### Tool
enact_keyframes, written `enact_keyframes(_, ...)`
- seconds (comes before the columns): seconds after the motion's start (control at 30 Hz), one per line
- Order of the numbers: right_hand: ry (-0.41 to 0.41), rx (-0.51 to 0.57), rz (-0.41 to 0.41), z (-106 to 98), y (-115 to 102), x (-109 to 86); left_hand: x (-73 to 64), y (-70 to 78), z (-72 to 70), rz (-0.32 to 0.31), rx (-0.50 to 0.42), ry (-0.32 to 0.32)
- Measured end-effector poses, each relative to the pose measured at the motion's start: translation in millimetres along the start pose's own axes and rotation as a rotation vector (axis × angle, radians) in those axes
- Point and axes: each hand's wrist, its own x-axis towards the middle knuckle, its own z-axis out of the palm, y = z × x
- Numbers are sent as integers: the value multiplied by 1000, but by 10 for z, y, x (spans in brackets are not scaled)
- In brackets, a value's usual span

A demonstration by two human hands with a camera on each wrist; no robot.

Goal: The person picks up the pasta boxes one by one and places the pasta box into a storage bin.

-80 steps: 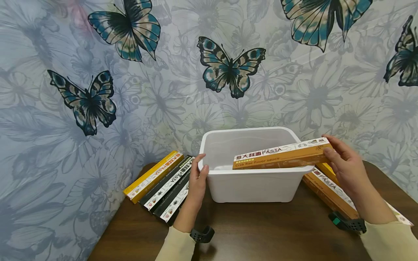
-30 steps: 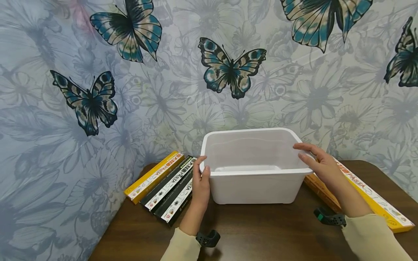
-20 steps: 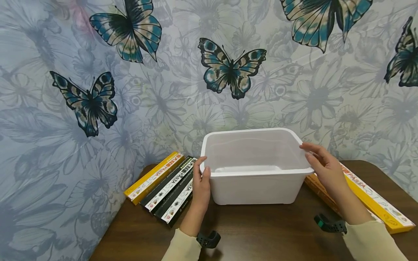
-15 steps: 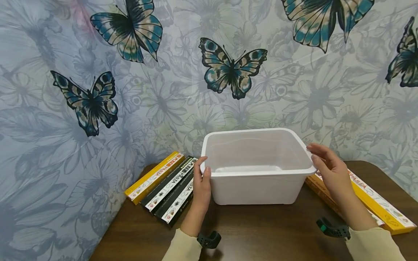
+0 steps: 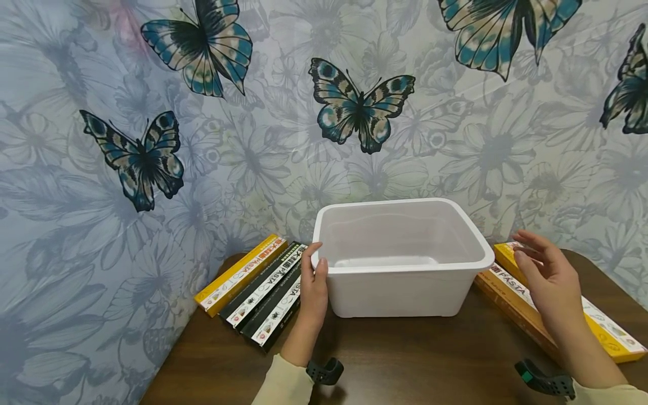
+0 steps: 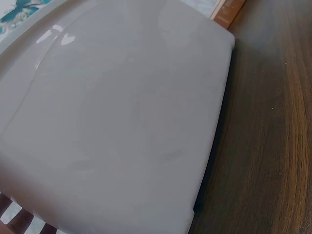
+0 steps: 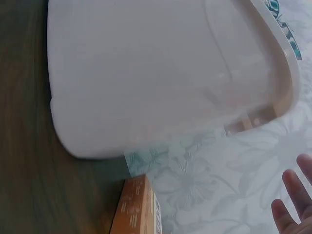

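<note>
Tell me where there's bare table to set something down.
Free: the table in front of the white tub, between the left wristband and right wristband. Crowded: left of the tub, a yellow box and black boxes; right of it, a brown box and second yellow box.

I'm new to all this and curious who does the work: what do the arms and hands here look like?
They are a person's. The left hand and right hand wear no gloves. The left sleeve and right sleeve are plain pale yellow. Each wrist has a black band; the right band shows a small green patch.
</note>
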Motion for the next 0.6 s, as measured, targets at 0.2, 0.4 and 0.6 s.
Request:
enact_keyframes(0.2, 37, -37, 14, -148, 101, -80, -4, 2, -4, -5, 8, 7)
enact_keyframes(0.4, 62, -60, 28, -246, 230, -159, 1, -11, -3, 21, -2, 7)
enact_keyframes(0.6, 77, -102, 81, -360, 374, -227, 2, -16, -2, 31, -2, 3)
